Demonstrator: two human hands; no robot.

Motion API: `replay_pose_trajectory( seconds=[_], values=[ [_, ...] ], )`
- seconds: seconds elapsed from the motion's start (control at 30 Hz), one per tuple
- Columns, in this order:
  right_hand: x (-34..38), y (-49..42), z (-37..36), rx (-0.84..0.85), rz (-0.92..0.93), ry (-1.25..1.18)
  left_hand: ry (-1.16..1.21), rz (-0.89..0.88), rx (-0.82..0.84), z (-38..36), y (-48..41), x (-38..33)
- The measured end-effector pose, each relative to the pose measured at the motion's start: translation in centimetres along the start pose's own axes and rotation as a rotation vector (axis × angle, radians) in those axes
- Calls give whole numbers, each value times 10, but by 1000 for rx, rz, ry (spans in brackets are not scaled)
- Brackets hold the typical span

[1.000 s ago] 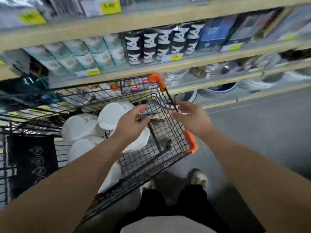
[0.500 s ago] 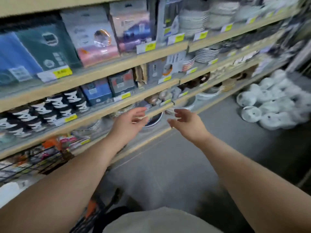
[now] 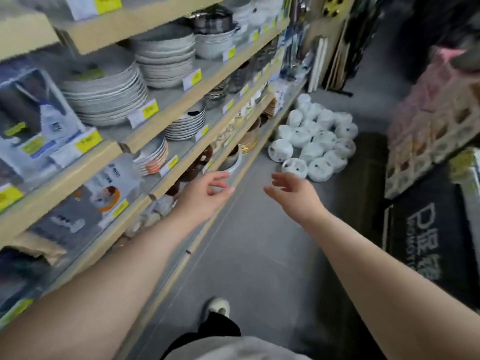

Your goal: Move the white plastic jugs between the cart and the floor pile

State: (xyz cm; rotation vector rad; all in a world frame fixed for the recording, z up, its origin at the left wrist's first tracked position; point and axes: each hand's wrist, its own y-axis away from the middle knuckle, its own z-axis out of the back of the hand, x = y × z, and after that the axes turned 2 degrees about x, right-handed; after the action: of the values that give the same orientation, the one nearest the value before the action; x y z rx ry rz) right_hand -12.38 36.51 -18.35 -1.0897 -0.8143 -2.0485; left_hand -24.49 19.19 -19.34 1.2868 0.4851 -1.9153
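In a crockery aisle, beside wooden shelving (image 3: 135, 144) stacked with white plates (image 3: 104, 94) and bowls, a person walks on with both arms stretched forward and nothing in hand. The wire cart gripped a second ago is gone from view; half a second ago the boxed goods filled the shelves, now dishware does, and a heap of wrapped white bowls (image 3: 315, 141) on the floor (image 3: 246, 242) lies nearer ahead, so the work appears to shift toward it. The left hand (image 3: 205, 193) hovers just beside the lowest shelf edge, the right hand (image 3: 293, 193) over the floor, fingers of both loosely spread, touching nothing.
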Motion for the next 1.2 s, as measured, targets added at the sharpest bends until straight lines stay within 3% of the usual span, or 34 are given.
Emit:
replay_pose_trajectory(
  seconds=[0.23, 0.4, 0.83, 1.2],
  values=[
    [-13, -97, 67, -237, -155, -103, -57, -44, 212, -40, -150, -38],
    [-42, -170, 116, -319, -222, -128, -114, -57, 308, -89, -244, -55],
    [-99, -405, 253, -232, -401, -147, -81, 84, 329, -212, -476, -83],
    [-197, -605, 263, -207, -586, -145, -160, 217, 515, -301, -677, -28]
  ],
)
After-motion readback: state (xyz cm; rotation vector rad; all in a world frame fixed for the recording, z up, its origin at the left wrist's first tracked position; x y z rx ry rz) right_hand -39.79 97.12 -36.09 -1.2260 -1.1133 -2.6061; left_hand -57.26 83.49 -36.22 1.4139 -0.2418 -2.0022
